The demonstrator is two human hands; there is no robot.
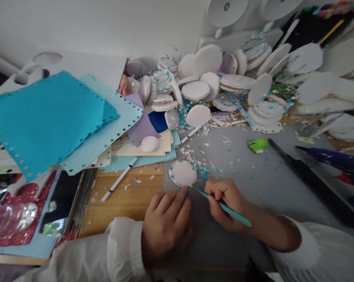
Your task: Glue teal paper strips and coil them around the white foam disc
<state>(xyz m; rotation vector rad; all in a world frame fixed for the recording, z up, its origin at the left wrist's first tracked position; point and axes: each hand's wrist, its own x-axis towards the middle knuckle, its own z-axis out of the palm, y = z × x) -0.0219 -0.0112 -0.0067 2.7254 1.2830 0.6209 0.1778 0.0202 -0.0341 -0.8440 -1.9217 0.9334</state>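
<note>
Tweezers in right hand point toward white disc.

Smooth teal tool, perhaps metal.

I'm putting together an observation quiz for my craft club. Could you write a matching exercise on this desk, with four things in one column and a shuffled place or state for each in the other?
Column one:
1. Left hand
2. Right hand
3. Bright green object
4. Bright blue sheet

Column two:
A. Lies on the grey mat, beyond both hands
B. Overlaps a paler sheet
C. Has a fingertip at the near edge of a small white disc
D. Holds a slim teal tool

Right pairs: 1-C, 2-D, 3-A, 4-B.
</note>
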